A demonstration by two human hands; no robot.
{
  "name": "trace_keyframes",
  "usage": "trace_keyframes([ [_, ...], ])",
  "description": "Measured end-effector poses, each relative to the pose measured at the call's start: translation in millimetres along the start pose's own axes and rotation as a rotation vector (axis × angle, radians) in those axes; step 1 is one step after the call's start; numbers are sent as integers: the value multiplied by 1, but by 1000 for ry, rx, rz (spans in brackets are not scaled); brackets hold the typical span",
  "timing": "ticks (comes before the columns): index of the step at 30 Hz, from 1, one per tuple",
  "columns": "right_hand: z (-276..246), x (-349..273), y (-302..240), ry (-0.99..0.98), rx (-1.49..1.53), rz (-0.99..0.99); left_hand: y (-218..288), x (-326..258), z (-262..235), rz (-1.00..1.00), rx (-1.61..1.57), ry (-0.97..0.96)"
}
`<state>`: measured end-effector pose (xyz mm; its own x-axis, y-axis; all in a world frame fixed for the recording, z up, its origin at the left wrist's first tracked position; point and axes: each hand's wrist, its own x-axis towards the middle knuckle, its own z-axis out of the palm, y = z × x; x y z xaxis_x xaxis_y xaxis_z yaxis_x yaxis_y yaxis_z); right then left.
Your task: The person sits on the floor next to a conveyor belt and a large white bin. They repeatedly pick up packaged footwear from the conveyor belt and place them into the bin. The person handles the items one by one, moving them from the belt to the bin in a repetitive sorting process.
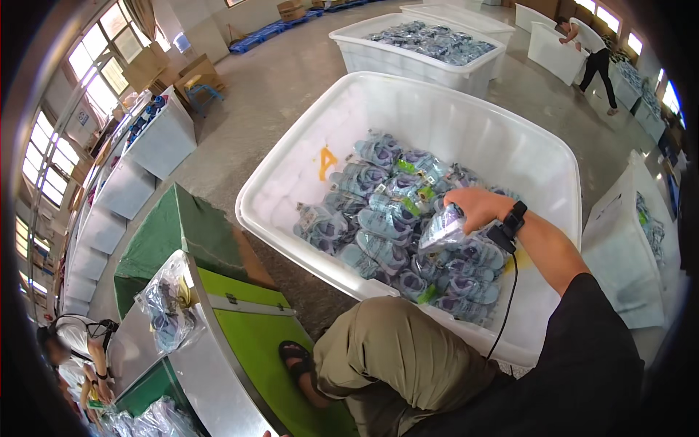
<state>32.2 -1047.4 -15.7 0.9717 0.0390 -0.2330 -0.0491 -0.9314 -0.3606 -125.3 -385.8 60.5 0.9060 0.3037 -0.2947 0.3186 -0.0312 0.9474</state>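
Reaching into a large white plastic bin [291, 164], my right hand [477, 207] grips a clear-bagged pair of shoes [443, 230] from above. Its fingers wrap over the top of the bag, and a black strap with a small device circles the wrist. Beneath it lie many grey-blue and lilac shoes [382, 218] in clear bags, some with bright green tags. Of my left hand [272, 435], only a sliver of what look like fingertips shows at the lower edge beside the metal table [218, 364]; its fingers are otherwise hidden.
Bagged shoes [171, 309] lie on the table, next to a green box [175, 226]. More white bins, one [408, 62] behind and one [630, 247] at right, hold bagged goods. A co-worker [80, 364] sits lower left; another person [593, 54] bends over a far bin.
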Motion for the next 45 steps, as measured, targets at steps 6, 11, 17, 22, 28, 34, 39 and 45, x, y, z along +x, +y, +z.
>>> trace_keyframes([
  [6, -2, 14, 30, 485, -275, 120, 1, -1, 1, -52, 12, -20],
  [11, 10, 28, 29, 549, -316, 355, 0, -4, -2, -53, 34, -8],
  [17, 24, 26, -3, 486, -93, 218, 5, -7, -23, 5, 49, 18],
  [22, 11, 5, -70, 341, 449, -133, 16, 6, -65, 87, 216, 142],
  [28, -16, -53, -190, -31, 725, -626, 6, 45, -174, 265, 418, 370],
  [34, 10, -84, -260, -223, 860, -581, -21, 130, -277, 452, 1042, 755],
  [39, 36, -83, -268, -128, 919, -426, -31, 190, -301, 241, 400, 743],
  [45, 52, -76, -257, -116, 965, -223, -30, 241, -299, -34, 876, 573],
])
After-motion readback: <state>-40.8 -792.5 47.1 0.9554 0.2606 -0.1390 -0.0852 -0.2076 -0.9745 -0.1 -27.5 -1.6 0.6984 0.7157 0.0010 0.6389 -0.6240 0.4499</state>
